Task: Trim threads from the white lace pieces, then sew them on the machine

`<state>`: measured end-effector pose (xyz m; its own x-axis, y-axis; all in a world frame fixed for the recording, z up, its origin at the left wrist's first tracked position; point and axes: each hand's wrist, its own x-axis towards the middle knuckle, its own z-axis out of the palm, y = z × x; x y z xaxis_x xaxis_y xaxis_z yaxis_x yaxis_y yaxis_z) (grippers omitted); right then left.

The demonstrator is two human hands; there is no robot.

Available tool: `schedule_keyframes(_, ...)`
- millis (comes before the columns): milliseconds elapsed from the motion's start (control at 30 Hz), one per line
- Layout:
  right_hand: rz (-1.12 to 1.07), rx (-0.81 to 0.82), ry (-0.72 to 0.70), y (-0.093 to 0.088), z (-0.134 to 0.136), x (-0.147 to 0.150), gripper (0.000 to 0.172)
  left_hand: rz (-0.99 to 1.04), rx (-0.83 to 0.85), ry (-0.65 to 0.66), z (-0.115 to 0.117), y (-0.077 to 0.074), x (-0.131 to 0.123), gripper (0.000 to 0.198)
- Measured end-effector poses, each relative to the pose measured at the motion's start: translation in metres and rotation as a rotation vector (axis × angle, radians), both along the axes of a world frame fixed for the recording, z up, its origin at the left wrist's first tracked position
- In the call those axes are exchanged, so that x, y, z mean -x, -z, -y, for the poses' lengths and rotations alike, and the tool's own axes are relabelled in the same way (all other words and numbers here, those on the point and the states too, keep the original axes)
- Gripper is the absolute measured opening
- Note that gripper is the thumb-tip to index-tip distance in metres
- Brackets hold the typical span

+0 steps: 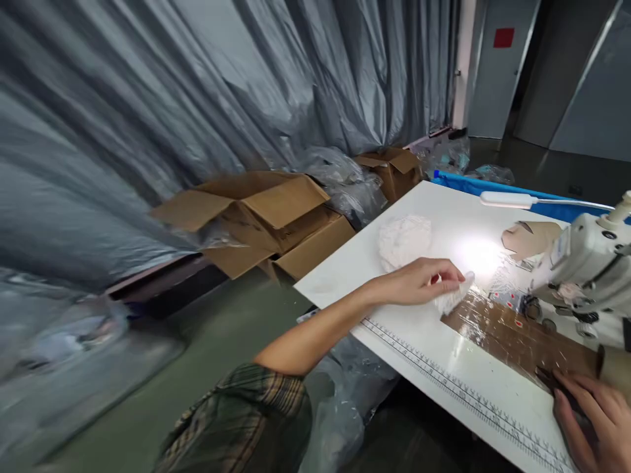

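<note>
My left hand [428, 281] reaches over the white sewing table with its thumb and fingers pinched on a small piece of white fabric [449, 301]. That piece hangs at the left end of a brown board [522, 332] covered in shiny clear film or tape. My right hand [594, 407] is at the board's near right end, its fingers closed around a dark pointed tool [545, 377]; most of the tool is hidden under the hand. Beyond the board is the white sewing machine head [586, 263]. A loose pile of white fabric [404, 242] lies behind my left hand.
A printed ruler [434, 374] runs along the front edge of the white table [340, 282]. A lamp [507, 200] shines by the machine, near a tan piece [530, 240]. Open cardboard boxes [286, 200] and plastic bags [345, 180] stand left, by a grey curtain [296, 79].
</note>
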<state>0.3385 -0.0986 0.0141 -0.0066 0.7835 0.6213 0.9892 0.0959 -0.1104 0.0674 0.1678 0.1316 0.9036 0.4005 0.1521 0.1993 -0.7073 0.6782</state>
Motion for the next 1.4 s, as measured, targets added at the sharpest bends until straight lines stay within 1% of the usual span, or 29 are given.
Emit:
schedule_keyframes(33,0.007,0.004,0.072,-0.008,0.000,0.005,0.036,-0.045,-0.021,0.070,0.005,0.004,-0.008,0.022)
schedule_keyframes(67,0.010,-0.005,0.152,-0.014,0.001,0.008,0.037,-0.088,-0.063,0.100,0.008,0.009,-0.016,0.021)
schedule_keyframes(100,-0.009,-0.013,0.205,-0.018,0.001,0.011,0.036,-0.127,-0.117,0.091,0.010,0.014,-0.022,0.020)
schedule_keyframes(167,-0.064,-0.035,0.243,-0.020,0.001,0.014,0.034,-0.183,-0.224,0.004,0.011,0.024,-0.032,0.020)
schedule_keyframes(267,-0.087,-0.020,0.263,-0.019,0.001,0.015,0.030,-0.212,-0.311,-0.090,0.009,0.037,-0.039,0.021)
schedule_keyframes(367,-0.072,-0.004,0.267,-0.021,0.001,0.016,0.026,-0.198,-0.355,-0.111,0.006,0.046,-0.040,0.020)
schedule_keyframes(433,-0.081,-0.038,0.274,-0.025,0.001,0.019,0.023,-0.171,-0.395,-0.108,0.005,0.049,-0.039,0.022)
schedule_keyframes(500,-0.089,-0.104,0.262,-0.032,-0.001,0.024,0.020,-0.096,-0.432,-0.082,0.006,0.049,-0.040,0.023)
schedule_keyframes(567,-0.123,-0.141,0.197,-0.040,-0.004,0.031,0.023,0.026,-0.425,-0.015,0.015,0.045,-0.043,0.022)
schedule_keyframes(633,-0.213,-0.109,0.077,-0.049,-0.011,0.041,0.033,0.145,-0.322,0.127,0.031,0.037,-0.047,0.021)
schedule_keyframes(700,-0.341,-0.016,-0.060,-0.059,-0.020,0.051,0.046,0.203,-0.114,0.339,0.051,0.026,-0.051,0.019)
schedule_keyframes(733,-0.411,0.041,-0.126,-0.064,-0.024,0.055,0.053,0.181,-0.004,0.415,0.061,0.020,-0.052,0.014)
schedule_keyframes(767,-0.482,0.101,-0.195,-0.069,-0.028,0.059,0.059,0.155,0.076,0.451,0.069,0.013,-0.052,0.009)
schedule_keyframes(833,-0.634,0.244,-0.314,-0.076,-0.034,0.065,0.065,0.118,0.184,0.423,0.080,0.002,-0.050,0.005)
schedule_keyframes(900,-0.785,0.416,-0.387,-0.079,-0.038,0.068,0.062,0.101,0.281,0.331,0.080,-0.005,-0.047,0.006)
schedule_keyframes(967,-0.930,0.568,-0.391,-0.078,-0.042,0.067,0.054,0.102,0.369,0.226,0.072,-0.006,-0.044,0.011)
schedule_keyframes(1033,-1.035,0.644,-0.347,-0.073,-0.048,0.061,0.049,0.090,0.401,0.141,0.059,-0.003,-0.041,0.018)
schedule_keyframes(1100,-1.045,0.643,-0.258,-0.068,-0.056,0.051,0.048,0.039,0.327,0.085,0.043,0.004,-0.041,0.026)
schedule_keyframes(1133,-0.998,0.627,-0.187,-0.065,-0.061,0.045,0.048,0.003,0.240,0.068,0.036,0.009,-0.042,0.029)
schedule_keyframes(1167,-0.923,0.595,-0.109,-0.064,-0.065,0.039,0.047,-0.035,0.116,0.056,0.029,0.013,-0.043,0.031)
schedule_keyframes(1233,-0.777,0.524,0.037,-0.061,-0.072,0.028,0.044,-0.084,-0.186,0.057,0.018,0.022,-0.048,0.030)
schedule_keyframes(1300,-0.716,0.468,0.149,-0.060,-0.076,0.019,0.040,-0.075,-0.439,0.106,0.011,0.030,-0.056,0.026)
schedule_keyframes(1333,-0.718,0.452,0.192,-0.059,-0.076,0.016,0.038,-0.048,-0.511,0.155,0.010,0.033,-0.061,0.024)
schedule_keyframes(1367,-0.736,0.443,0.224,-0.058,-0.075,0.013,0.038,-0.007,-0.545,0.220,0.009,0.036,-0.067,0.022)
schedule_keyframes(1400,-0.757,0.441,0.244,-0.057,-0.074,0.012,0.038,0.038,-0.543,0.300,0.009,0.038,-0.073,0.021)
